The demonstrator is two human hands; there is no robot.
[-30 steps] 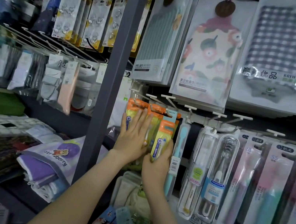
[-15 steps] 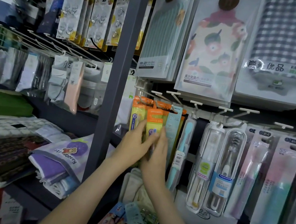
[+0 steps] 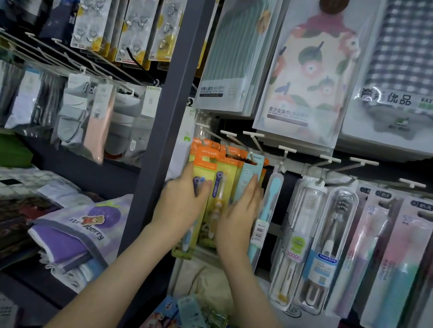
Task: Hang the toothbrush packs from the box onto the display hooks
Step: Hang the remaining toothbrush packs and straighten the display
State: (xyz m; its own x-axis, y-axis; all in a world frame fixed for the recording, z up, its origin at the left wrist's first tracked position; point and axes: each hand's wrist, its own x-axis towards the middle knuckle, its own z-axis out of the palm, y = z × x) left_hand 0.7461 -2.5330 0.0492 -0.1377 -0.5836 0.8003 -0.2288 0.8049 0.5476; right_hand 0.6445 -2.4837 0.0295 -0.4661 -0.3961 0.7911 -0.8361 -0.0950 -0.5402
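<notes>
Toothbrush packs [image 3: 227, 162] with orange tops are hung close together on the white display hooks [image 3: 253, 138], the front pack [image 3: 204, 168] being gripped by the left hand [image 3: 181, 206] with fingers and thumb curled round it, while the teal pack [image 3: 251, 169] beside them is pressed by the straight, released fingers of the right hand [image 3: 239, 215].

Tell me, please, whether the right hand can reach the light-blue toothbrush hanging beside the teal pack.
Probably yes: the right hand lies flat on the teal pack, right next to the light-blue toothbrush, which hangs uncovered.
</notes>
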